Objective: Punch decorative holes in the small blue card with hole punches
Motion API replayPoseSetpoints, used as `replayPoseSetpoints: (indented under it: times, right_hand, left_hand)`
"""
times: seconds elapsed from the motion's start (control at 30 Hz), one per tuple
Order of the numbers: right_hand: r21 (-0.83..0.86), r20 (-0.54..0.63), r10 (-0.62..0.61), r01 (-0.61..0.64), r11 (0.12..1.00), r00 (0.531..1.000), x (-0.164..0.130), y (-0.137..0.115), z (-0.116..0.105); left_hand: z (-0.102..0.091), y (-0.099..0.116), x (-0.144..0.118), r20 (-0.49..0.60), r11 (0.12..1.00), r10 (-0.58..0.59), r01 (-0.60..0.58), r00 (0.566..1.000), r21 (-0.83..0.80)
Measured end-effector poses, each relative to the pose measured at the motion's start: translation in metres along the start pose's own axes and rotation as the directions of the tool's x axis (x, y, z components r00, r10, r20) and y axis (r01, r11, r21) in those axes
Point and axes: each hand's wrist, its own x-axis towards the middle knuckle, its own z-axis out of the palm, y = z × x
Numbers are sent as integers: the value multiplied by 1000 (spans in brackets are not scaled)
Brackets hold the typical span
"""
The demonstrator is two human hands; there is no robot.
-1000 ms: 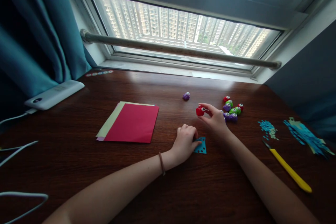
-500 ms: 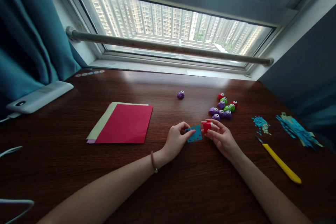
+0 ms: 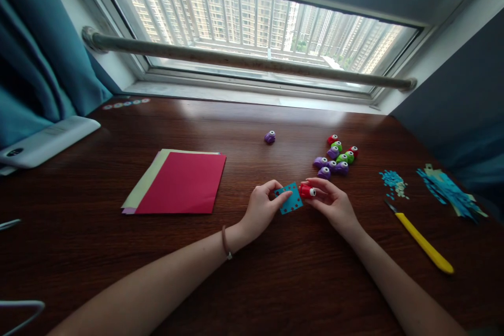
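Between thumb and fingers, my left hand (image 3: 263,206) pinches a small blue paper square (image 3: 289,202) dotted with punched holes. My right hand (image 3: 334,203) grips a red craft paper punch (image 3: 305,190) with a white-and-black button. The punch is at the paper's right edge; whether the paper sits in its slot I cannot tell. Beyond my right hand stands a cluster of purple, green and red paper punches (image 3: 333,165). One purple punch (image 3: 270,137) sits apart, farther back.
Coloured paper sheets (image 3: 181,184), red on top, lie at left. On the right are blue and pale paper bits (image 3: 391,179), paper strips (image 3: 449,191) and a yellow-handled craft knife (image 3: 425,242), blade pointing away. A white device (image 3: 49,142) lies by the curtain.
The red punch has turned in my right hand, its button now facing right. The paper square has tilted slightly in my left hand. The camera view has shifted a little.
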Motion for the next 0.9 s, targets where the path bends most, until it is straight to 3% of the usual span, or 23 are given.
replayPoseSetpoints:
  times: [0.37, 0.53, 0.7, 0.9]
  right_hand:
    - [-73, -47, -3, 0, 997, 999, 1, 0, 0]
    - [-61, 10, 40, -39, 997, 999, -1, -1, 3]
    - [-24, 48, -10, 11, 1000, 999, -2, 2, 5]
    - [-35, -12, -16, 16, 999, 1000, 0, 6, 3]
  left_hand:
    - [0, 0, -1, 12, 1000, -8, 9, 1000, -30]
    - [0, 0, 0, 23, 1000, 1, 0, 1000, -9]
    - [0, 0, -1, 24, 1000, 3, -4, 1000, 21]
    - [0, -1, 0, 32, 1000, -4, 4, 999, -5]
